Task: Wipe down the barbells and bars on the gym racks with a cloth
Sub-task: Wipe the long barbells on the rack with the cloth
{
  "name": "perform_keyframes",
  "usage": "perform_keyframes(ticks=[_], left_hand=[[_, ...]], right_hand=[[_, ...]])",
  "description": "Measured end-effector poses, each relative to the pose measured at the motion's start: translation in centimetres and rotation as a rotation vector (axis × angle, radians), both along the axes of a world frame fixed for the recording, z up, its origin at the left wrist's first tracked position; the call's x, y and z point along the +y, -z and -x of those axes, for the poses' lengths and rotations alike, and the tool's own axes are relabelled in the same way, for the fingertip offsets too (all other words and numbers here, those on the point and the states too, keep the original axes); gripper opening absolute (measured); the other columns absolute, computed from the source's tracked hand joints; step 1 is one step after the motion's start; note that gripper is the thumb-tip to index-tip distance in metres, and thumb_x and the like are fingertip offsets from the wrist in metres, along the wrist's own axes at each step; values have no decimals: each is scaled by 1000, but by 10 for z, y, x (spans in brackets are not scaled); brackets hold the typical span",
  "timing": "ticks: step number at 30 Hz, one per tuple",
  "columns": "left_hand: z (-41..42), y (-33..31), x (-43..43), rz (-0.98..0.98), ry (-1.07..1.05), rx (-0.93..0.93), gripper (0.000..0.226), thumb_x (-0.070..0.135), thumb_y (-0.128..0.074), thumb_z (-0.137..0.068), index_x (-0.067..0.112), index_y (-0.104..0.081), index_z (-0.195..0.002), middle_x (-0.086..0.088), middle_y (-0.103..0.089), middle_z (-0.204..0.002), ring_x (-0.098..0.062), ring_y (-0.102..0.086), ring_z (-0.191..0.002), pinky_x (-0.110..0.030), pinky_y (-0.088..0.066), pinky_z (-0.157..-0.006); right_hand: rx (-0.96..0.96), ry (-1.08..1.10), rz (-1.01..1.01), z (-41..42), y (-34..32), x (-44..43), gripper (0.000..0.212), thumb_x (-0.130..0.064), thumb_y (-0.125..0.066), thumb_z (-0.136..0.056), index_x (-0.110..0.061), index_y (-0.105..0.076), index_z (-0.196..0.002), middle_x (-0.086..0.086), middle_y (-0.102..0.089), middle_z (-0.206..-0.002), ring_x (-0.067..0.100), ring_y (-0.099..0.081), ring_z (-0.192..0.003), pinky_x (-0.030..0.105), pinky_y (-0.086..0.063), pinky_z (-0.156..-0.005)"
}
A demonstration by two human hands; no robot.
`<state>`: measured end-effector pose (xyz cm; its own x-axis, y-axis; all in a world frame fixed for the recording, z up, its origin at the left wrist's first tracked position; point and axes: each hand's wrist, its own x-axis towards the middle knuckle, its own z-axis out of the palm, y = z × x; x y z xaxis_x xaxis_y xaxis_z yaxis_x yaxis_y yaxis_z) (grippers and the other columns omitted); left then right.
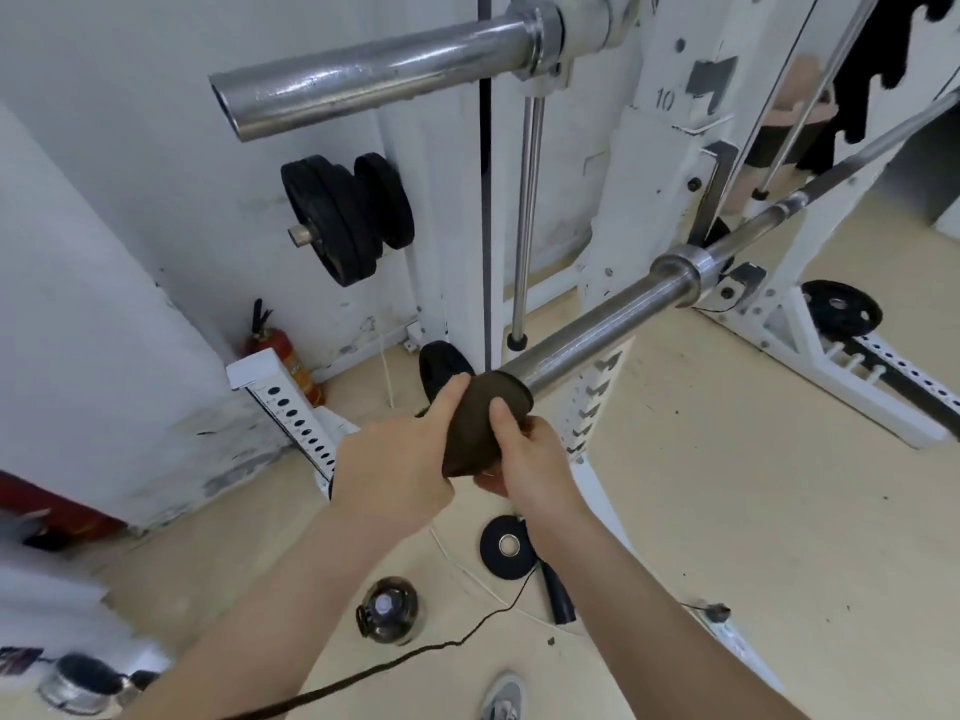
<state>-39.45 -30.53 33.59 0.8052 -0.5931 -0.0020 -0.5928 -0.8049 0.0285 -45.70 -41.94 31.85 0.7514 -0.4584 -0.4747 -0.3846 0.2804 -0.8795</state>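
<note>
Both grips close on a dark brown cloth [475, 426] that caps the near end of a barbell [597, 332]. The left grip [400, 470] holds the cloth's left side, with one finger lying straight up along the fabric towards the bar. The right grip [530, 459] clasps the cloth from the right and from below, its thumb pressed on top. The two grips sit just beside each other with the cloth between them.

From the grips the barbell's thick steel sleeve runs away up and to the right to a collar [680, 272]. Beyond that, the thinner shaft [831, 184] rests across a white rack [660, 148]. High above the grips, a second, upper bar [374, 75] juts out leftward from the same rack.

Just behind the cloth a black plate [441, 366] stands on edge near the floor. Further off, above and to the left of the grips, black weight plates [343, 215] hang on a peg, and a red fire extinguisher [283, 350] stands lower against the wall.

Below the grips, on the beige floor [727, 511], lie a small black disc [506, 545], a dark bottle [387, 610] and a thin black cord [415, 657]. The toe of a grey shoe [501, 698] shows at the bottom edge.
</note>
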Motion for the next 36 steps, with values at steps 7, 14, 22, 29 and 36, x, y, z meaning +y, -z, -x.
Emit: perform_keyframes(ticks=[7, 14, 22, 29, 36], left_hand=[[-47, -20, 5, 363, -302, 1207, 74, 17, -82, -43, -11, -56, -106, -23, -61, -79, -30, -61, -65, -33, -50, -60], [-52, -17, 6, 394, -281, 1371, 64, 27, -92, -46, -1, -63, -97, -23, -63, -87, -33, -60, -80, -46, -49, -82], [-21, -23, -11, 73, -92, 508, 37, 28, -70, -78, 18, -52, -108, -2, -61, -83, -13, -57, -64, -25, -44, -55], [12, 0, -16, -211, 57, -269, 65, 13, -49, -88, 8, -17, -144, -11, -53, -102, -24, -55, -82, -32, -40, -63], [-52, -28, -35, 181, -127, 1056, 19, 15, -77, -68, 9, -66, -83, -7, -64, -76, -24, -62, -73, -26, -49, -62]], right_hand=[[-112, -114, -119, 38, -6, -34, 26, -34, -56, -98, -17, -63, -117, 1, -70, -114, 15, -70, -98, 30, -56, -76], [-139, -108, 691, 29, -6, -58, 57, -24, -68, -88, -21, -39, -137, 5, -45, -140, 15, -48, -118, 35, -44, -98], [-98, -830, 1831, -57, -20, -104, 26, -20, -68, -74, -15, -61, -99, 4, -63, -92, 27, -62, -88, 45, -48, -89], [87, -1183, 1720, -78, -41, -106, 15, -32, -65, -74, -31, -52, -81, -9, -51, -63, 16, -56, -64, 34, -53, -70], [-204, -911, 1781, -65, -16, -115, 15, -26, -62, -74, -20, -59, -87, -4, -61, -78, 20, -59, -73, 37, -46, -78]])
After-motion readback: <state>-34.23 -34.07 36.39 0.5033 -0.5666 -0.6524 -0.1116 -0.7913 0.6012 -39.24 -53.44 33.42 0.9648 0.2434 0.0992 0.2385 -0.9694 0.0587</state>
